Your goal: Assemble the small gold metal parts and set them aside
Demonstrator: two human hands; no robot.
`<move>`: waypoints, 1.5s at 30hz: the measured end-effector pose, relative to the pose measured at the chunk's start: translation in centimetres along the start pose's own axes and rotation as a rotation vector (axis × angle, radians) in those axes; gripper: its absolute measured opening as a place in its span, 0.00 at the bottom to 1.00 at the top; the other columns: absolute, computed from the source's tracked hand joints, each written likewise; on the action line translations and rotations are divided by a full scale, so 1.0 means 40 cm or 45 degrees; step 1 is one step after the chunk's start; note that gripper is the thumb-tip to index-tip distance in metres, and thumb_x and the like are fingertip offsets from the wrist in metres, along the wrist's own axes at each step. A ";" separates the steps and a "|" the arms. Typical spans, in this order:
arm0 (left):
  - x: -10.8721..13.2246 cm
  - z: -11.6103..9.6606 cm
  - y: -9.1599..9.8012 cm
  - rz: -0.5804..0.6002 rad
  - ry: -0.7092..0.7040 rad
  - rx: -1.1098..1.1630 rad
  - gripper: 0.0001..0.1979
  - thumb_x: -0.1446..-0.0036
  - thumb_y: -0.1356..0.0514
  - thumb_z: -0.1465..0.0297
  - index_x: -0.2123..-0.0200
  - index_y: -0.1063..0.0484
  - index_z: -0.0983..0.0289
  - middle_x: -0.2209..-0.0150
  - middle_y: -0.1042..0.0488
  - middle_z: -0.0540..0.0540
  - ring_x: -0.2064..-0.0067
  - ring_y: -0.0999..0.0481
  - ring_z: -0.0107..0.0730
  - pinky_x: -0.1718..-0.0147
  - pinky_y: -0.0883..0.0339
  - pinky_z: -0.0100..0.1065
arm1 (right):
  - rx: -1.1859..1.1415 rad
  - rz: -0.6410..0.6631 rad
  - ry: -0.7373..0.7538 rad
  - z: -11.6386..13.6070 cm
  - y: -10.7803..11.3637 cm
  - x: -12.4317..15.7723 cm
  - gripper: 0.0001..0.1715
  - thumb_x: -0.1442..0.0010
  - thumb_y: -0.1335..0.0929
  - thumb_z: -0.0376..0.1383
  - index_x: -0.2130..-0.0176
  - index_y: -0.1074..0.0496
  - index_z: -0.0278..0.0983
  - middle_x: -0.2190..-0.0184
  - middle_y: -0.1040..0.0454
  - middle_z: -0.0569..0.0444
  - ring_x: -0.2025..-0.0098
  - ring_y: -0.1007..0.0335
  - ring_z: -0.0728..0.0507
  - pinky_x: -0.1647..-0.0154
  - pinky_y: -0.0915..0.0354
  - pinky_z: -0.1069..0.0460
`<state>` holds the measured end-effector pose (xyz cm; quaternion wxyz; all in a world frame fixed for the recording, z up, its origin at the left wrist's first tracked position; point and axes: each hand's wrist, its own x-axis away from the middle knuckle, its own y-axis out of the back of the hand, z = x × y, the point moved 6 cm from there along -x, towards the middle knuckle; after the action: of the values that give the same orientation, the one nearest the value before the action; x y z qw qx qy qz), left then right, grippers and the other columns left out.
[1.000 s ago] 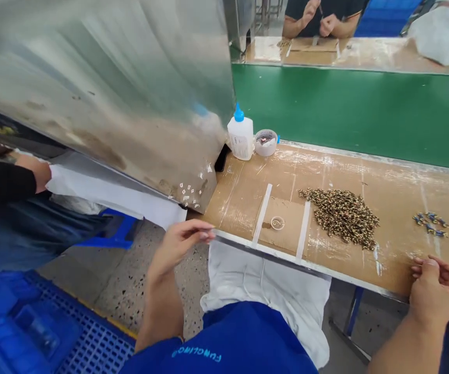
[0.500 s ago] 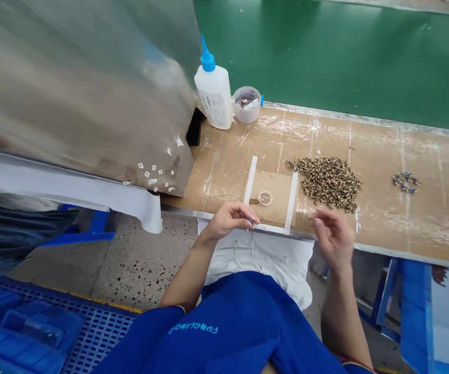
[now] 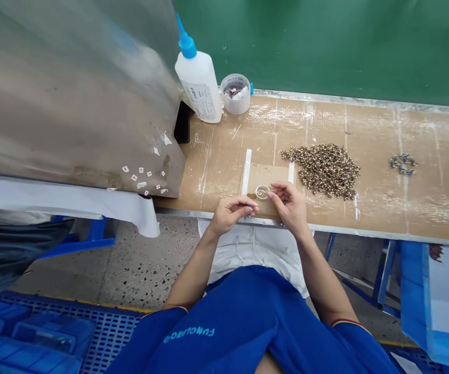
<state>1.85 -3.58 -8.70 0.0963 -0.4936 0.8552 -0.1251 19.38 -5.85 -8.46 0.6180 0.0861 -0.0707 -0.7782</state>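
Observation:
My left hand is closed in a pinch at the table's front edge. Whatever sits between its fingertips is too small to make out. Just to the right, my right hand pinches the end of a thin pale curled piece that lies in a small round clear dish. The dish stands on a cardboard pad with white tape strips along its sides. Close beyond my right hand lies a heap of small gold-and-dark metal parts.
A white bottle with a blue nozzle and a tape roll holding scraps stand at the back. A thin stick lies before them. Several blue-and-gold parts form a ring at right. A metal panel bounds the left side.
My right hand has moved left from beside the metal heap to the small dish, and its fingers have closed. My left hand stays pinched near the same spot. The view has shifted slightly.

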 end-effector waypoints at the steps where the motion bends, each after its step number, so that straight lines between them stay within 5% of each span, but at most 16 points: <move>1: -0.001 -0.001 -0.001 -0.001 -0.011 -0.032 0.14 0.40 0.33 0.59 0.64 0.20 0.66 0.69 0.22 0.55 0.73 0.26 0.24 0.74 0.30 0.25 | -0.012 -0.012 -0.002 -0.003 0.001 -0.001 0.15 0.40 0.27 0.46 0.58 0.25 0.39 0.70 0.23 0.53 0.72 0.29 0.46 0.70 0.30 0.50; 11: 0.009 0.012 0.007 -0.082 0.032 -0.217 0.23 0.35 0.41 0.50 0.62 0.23 0.67 0.76 0.29 0.51 0.79 0.35 0.21 0.80 0.39 0.24 | 0.264 -0.079 0.326 0.057 0.012 -0.002 0.07 0.35 0.31 0.38 0.63 0.20 0.43 0.63 0.24 0.50 0.58 0.27 0.41 0.58 0.29 0.44; 16: 0.006 0.004 0.002 -0.065 -0.014 -0.255 0.22 0.36 0.39 0.52 0.66 0.22 0.67 0.75 0.27 0.53 0.79 0.34 0.20 0.81 0.39 0.24 | 0.419 0.084 0.426 0.084 -0.023 -0.021 0.05 0.36 0.31 0.36 0.62 0.22 0.42 0.55 0.26 0.48 0.51 0.28 0.39 0.48 0.32 0.40; 23: -0.005 -0.016 -0.007 -0.014 -0.083 -0.378 0.17 0.36 0.37 0.58 0.66 0.20 0.67 0.72 0.26 0.53 0.77 0.32 0.20 0.79 0.36 0.24 | 0.600 0.162 0.560 0.112 -0.019 -0.042 0.07 0.33 0.33 0.34 0.63 0.25 0.40 0.55 0.26 0.47 0.53 0.30 0.39 0.50 0.33 0.42; 30: -0.002 -0.013 -0.017 0.034 -0.078 -0.485 0.18 0.36 0.38 0.57 0.66 0.20 0.67 0.72 0.25 0.54 0.76 0.31 0.22 0.77 0.35 0.25 | 0.602 0.294 0.578 0.115 -0.034 -0.034 0.08 0.33 0.35 0.32 0.63 0.27 0.39 0.57 0.26 0.47 0.54 0.30 0.40 0.53 0.33 0.44; 36: 0.000 -0.009 -0.023 -0.035 -0.131 -0.588 0.15 0.36 0.37 0.60 0.64 0.19 0.67 0.71 0.26 0.54 0.78 0.31 0.20 0.80 0.36 0.24 | 0.746 0.179 0.519 0.120 -0.013 -0.037 0.09 0.32 0.35 0.34 0.64 0.27 0.41 0.58 0.26 0.47 0.55 0.32 0.38 0.54 0.34 0.43; 41: 0.002 0.001 -0.027 -0.093 -0.114 -0.608 0.14 0.36 0.37 0.60 0.65 0.21 0.66 0.70 0.27 0.53 0.79 0.30 0.20 0.81 0.34 0.23 | 0.570 0.286 0.485 0.107 -0.025 -0.038 0.09 0.33 0.35 0.32 0.64 0.27 0.41 0.58 0.26 0.48 0.55 0.30 0.39 0.52 0.33 0.43; 45: 0.007 0.000 -0.020 -0.130 -0.083 -0.699 0.13 0.35 0.39 0.63 0.64 0.21 0.66 0.71 0.28 0.52 0.79 0.31 0.20 0.81 0.35 0.23 | 0.596 0.161 0.495 0.105 -0.021 -0.040 0.09 0.33 0.36 0.33 0.64 0.27 0.41 0.58 0.26 0.48 0.56 0.31 0.39 0.53 0.34 0.43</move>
<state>2.36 -4.22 -8.45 -0.0200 -0.5474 0.8276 0.1227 18.03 -4.08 -4.48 0.6304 0.3689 -0.1337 -0.6698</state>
